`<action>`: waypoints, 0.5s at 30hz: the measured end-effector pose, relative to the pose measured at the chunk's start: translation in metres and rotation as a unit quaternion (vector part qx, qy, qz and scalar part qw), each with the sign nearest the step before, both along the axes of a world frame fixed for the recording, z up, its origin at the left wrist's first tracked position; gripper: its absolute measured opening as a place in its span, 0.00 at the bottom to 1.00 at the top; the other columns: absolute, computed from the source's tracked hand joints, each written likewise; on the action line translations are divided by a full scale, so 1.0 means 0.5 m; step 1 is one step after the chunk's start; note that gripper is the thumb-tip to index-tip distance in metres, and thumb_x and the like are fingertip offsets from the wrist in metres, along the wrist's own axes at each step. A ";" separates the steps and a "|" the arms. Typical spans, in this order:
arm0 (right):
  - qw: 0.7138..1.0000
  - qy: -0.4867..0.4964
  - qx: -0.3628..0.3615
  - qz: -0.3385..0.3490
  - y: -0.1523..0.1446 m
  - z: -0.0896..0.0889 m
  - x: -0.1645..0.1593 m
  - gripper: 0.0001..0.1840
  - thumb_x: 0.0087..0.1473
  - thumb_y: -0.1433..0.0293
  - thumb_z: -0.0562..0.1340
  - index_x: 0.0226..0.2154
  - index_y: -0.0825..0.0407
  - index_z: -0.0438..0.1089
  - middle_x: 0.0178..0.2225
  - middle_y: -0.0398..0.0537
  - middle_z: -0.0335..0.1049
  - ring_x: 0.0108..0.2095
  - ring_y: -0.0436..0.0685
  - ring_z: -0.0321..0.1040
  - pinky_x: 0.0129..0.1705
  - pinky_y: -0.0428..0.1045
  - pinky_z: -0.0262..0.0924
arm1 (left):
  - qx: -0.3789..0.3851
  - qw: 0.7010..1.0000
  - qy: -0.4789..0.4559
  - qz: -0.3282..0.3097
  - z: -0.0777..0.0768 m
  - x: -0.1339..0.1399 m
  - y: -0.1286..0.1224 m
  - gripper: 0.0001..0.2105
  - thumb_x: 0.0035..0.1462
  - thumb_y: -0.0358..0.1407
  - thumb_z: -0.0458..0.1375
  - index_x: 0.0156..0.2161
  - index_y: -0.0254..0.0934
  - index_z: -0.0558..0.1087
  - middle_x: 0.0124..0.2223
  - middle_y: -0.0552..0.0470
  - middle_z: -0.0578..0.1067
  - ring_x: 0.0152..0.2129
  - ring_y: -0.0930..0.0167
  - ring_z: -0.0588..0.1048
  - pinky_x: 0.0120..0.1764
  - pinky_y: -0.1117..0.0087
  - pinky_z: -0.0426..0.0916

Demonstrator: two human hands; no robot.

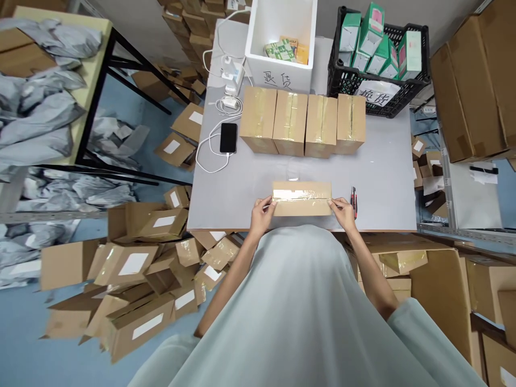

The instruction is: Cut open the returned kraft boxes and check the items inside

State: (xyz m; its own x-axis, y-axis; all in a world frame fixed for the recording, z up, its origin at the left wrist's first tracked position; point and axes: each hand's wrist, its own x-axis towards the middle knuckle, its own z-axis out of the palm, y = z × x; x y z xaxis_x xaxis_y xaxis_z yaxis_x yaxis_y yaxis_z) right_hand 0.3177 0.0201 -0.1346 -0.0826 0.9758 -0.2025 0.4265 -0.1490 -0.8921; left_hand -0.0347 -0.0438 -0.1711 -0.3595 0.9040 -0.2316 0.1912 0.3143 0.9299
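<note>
A taped cardboard box (301, 207) lies lengthwise at the front edge of the grey table (226, 199), shiny clear tape running along its top. My left hand (262, 215) grips its left end, thumb and fingers closed on the edge. At the opposite end, my right hand (342, 211) pinches the right edge. Just right of that hand lies a red and black box cutter (353, 202), which I do not hold. Behind the box, several taped cardboard boxes (290, 122) stand in a row.
A white foam bin (278, 75) holding small packs and a black crate (379, 97) of green-white boxes stand at the back. A phone (228, 138) is on a white cable. Opened cartons (133, 263) cover the floor at left; grey parcels (40, 113) fill a side shelf.
</note>
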 end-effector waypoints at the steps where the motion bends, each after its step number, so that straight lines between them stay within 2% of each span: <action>1: 1.000 -0.009 0.001 0.002 0.005 0.006 -0.003 0.33 0.64 0.38 0.66 0.42 0.47 0.89 0.40 0.53 0.81 0.46 0.65 0.77 0.52 0.58 0.74 | -0.003 1.000 0.008 -0.002 0.004 -0.001 0.006 0.30 0.64 0.59 0.65 0.58 0.37 0.84 0.48 0.44 0.77 0.51 0.59 0.79 0.58 0.55 0.80; 4: 1.000 -0.023 -0.014 0.005 0.002 0.008 -0.012 0.35 0.62 0.35 0.65 0.35 0.47 0.89 0.34 0.52 0.80 0.41 0.65 0.77 0.49 0.59 0.73 | -0.017 1.000 0.017 -0.014 0.001 -0.004 0.010 0.29 0.64 0.59 0.65 0.56 0.36 0.85 0.45 0.44 0.77 0.49 0.58 0.79 0.58 0.54 0.79; 6: 1.000 -0.017 -0.026 0.001 -0.009 -0.001 -0.015 0.36 0.59 0.33 0.66 0.34 0.47 0.89 0.34 0.52 0.80 0.41 0.65 0.77 0.49 0.59 0.73 | -0.026 0.999 0.010 -0.020 -0.007 -0.005 0.001 0.29 0.63 0.58 0.66 0.55 0.35 0.85 0.44 0.44 0.77 0.48 0.58 0.80 0.59 0.52 0.79; 11: 0.999 0.010 -0.040 -0.021 -0.033 -0.023 -0.014 0.37 0.57 0.32 0.68 0.39 0.48 0.89 0.40 0.55 0.83 0.45 0.67 0.79 0.51 0.60 0.76 | -0.032 0.999 -0.008 -0.011 -0.020 -0.005 -0.021 0.29 0.61 0.58 0.67 0.55 0.36 0.85 0.47 0.44 0.78 0.48 0.59 0.81 0.59 0.51 0.79; 15: 0.998 0.012 -0.042 -0.050 -0.037 -0.033 -0.020 0.39 0.56 0.32 0.68 0.43 0.51 0.88 0.46 0.59 0.85 0.46 0.68 0.81 0.53 0.61 0.77 | -0.035 0.999 -0.008 -0.001 -0.019 -0.003 -0.017 0.29 0.61 0.58 0.67 0.56 0.37 0.84 0.49 0.43 0.79 0.49 0.59 0.81 0.60 0.50 0.78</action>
State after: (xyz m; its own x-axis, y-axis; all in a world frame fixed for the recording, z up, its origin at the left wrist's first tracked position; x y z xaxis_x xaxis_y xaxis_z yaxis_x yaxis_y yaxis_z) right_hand 0.3079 0.0016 -0.1511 0.0083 0.9588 -0.2838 0.3837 -0.2652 -0.8846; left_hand -0.0363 -0.0521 -0.1807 -0.3541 0.8859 -0.2998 0.1776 0.3784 0.9085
